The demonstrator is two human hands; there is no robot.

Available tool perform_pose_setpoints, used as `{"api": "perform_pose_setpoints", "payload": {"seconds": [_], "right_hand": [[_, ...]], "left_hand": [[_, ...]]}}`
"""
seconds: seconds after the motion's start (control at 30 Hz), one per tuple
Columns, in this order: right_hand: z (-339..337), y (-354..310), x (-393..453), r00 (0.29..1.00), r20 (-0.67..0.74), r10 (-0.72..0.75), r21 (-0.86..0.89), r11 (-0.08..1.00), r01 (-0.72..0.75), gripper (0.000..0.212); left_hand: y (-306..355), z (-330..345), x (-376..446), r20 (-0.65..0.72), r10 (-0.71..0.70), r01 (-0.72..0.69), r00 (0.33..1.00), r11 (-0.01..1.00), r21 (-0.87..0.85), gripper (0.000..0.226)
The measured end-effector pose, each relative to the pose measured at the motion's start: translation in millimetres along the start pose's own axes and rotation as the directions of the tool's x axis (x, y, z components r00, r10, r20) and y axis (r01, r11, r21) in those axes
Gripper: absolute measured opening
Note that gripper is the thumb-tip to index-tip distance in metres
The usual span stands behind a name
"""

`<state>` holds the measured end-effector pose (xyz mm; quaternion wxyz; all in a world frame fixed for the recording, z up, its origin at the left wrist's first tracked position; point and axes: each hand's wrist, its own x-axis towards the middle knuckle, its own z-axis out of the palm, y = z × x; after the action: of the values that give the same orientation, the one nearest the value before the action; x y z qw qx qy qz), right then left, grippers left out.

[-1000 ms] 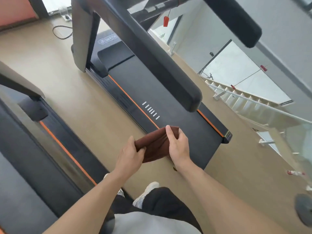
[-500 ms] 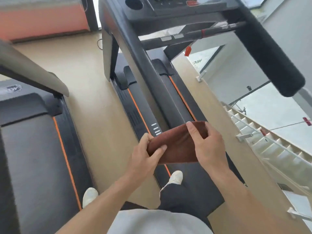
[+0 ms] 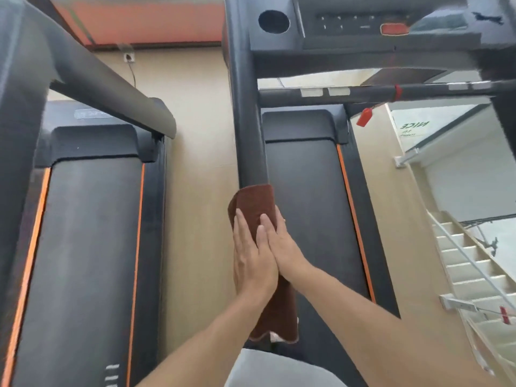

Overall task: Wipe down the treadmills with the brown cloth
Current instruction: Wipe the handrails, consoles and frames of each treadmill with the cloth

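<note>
At the far left stands the left treadmill (image 3: 83, 247), its dark belt edged with orange stripes and a grey handrail (image 3: 117, 96) slanting across its front end. A strip of tan floor (image 3: 195, 163) runs between it and the next machine, with a wall socket (image 3: 129, 57) and its cable near the floor's far edge. The right treadmill (image 3: 307, 205) follows, its black padded handrail (image 3: 248, 121) running from the console (image 3: 363, 26) toward the person. The brown cloth (image 3: 255, 202) is draped over the near end of this handrail, wrapping its tip, with its lower edge hanging down past the wrists over the belt. The left hand (image 3: 251, 258) lies flat on the cloth with straight fingers, pressing it against the rail rather than gripping it. The right hand (image 3: 282, 244) lies just beside it, touching the left hand, fingers likewise extended and pressing on the cloth, with nothing curled round it. A red safety clip (image 3: 364, 117) hangs from the crossbar (image 3: 363, 93) below the console. At the far right a white staircase (image 3: 469, 263) descends beyond the floor's edge.
</note>
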<state>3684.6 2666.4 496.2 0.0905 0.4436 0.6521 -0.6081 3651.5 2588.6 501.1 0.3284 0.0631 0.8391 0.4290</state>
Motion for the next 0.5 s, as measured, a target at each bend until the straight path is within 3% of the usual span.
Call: {"api": "perform_pose_setpoints", "payload": {"seconds": [0.1,0.23,0.5], "right_hand": [[-5,-12,25,0.997,-0.013,-0.078,0.088,0.993,0.079,0.076],[-14,-39,70,0.986,-0.064,-0.152,0.119,0.980,0.159,0.066],[-43,-119,174,0.995,-0.073,-0.062,0.147,0.986,0.073,0.069]], "left_hand": [[13,3,30,-0.101,0.034,-0.032,0.994,0.999,0.023,0.055],[35,0,80,-0.090,0.075,-0.078,0.993,0.997,-0.024,0.053],[105,-6,204,-0.065,0.215,-0.217,0.974,0.976,-0.026,0.055]]}}
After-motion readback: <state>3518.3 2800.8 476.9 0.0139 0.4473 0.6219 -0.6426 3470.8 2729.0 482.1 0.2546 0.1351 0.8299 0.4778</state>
